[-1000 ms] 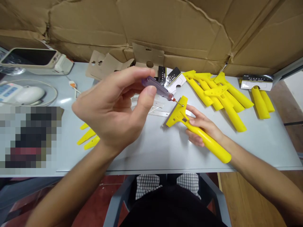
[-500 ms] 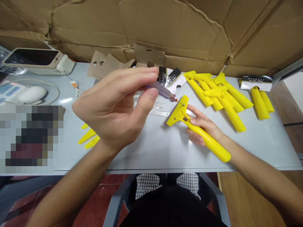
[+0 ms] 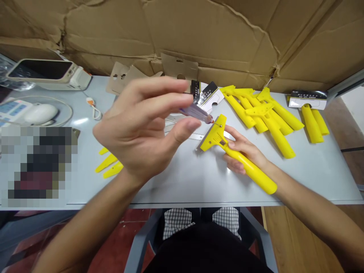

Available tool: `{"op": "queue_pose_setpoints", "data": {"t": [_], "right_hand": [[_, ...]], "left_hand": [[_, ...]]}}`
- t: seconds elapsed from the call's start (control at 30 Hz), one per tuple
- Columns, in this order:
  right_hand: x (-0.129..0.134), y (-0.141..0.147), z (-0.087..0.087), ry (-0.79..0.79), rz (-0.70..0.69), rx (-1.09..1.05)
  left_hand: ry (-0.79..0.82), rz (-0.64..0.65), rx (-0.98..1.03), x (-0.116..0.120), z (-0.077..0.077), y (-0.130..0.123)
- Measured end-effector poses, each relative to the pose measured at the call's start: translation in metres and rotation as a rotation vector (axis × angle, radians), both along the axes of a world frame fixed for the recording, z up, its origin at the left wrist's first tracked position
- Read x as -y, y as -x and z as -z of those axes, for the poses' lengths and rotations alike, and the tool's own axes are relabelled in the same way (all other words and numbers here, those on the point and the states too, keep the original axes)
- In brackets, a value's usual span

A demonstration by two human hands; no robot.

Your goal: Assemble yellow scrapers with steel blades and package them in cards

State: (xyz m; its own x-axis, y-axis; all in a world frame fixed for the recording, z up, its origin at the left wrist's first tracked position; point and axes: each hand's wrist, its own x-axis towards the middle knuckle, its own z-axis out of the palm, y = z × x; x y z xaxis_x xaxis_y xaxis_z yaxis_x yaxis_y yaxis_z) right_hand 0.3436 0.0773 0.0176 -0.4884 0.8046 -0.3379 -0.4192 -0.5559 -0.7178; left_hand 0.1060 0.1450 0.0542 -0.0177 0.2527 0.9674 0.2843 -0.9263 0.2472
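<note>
My left hand [image 3: 145,132] has its thumb and fingers around the clear purplish handle of a screwdriver [image 3: 197,111]; the fingers sit loosely, and the palm hides part of the handle. The screwdriver's thin shaft meets a small screw [image 3: 220,126] in the head of a yellow scraper [image 3: 253,170]. From behind and below, my right hand [image 3: 246,149] grips that scraper near its neck, head up to the left and handle slanting down to the right. A metal edge shows along the scraper's head. Thin metal blades [image 3: 196,136] lie behind my left hand, partly covered.
Several yellow scrapers [image 3: 280,132] are piled at the back right, beside a carded pair [image 3: 314,123]. Black-and-white cards [image 3: 209,94] and brown cards [image 3: 182,68] lean near the cardboard wall [image 3: 199,30]. Flat yellow pieces [image 3: 106,163], a cable [image 3: 95,110] and a phone [image 3: 41,70] are left.
My left hand has shifted slightly right, its fingers spreading a little on the screwdriver's handle. The scraper and my right hand have stayed nearly still.
</note>
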Motion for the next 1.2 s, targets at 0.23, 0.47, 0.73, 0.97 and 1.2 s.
{"op": "queue_pose_setpoints", "data": {"t": [0.23,0.47,0.73,0.97,1.2], "right_hand": [[0.000,0.000,0.000,0.005,0.012,-0.013],[0.000,0.000,-0.001,0.001,0.002,0.010],[0.000,0.000,-0.001,-0.002,0.000,0.016],[0.000,0.000,-0.001,0.001,-0.002,0.007],[0.000,-0.001,0.000,-0.013,-0.004,0.018]], "left_hand": [[0.082,0.037,-0.024,0.004,-0.002,0.003],[0.009,0.041,-0.030,0.002,-0.002,0.001],[0.081,0.004,-0.084,0.001,0.004,0.010],[0.152,0.016,0.004,0.011,-0.002,0.003],[0.160,-0.003,-0.052,0.004,0.005,0.004]]}}
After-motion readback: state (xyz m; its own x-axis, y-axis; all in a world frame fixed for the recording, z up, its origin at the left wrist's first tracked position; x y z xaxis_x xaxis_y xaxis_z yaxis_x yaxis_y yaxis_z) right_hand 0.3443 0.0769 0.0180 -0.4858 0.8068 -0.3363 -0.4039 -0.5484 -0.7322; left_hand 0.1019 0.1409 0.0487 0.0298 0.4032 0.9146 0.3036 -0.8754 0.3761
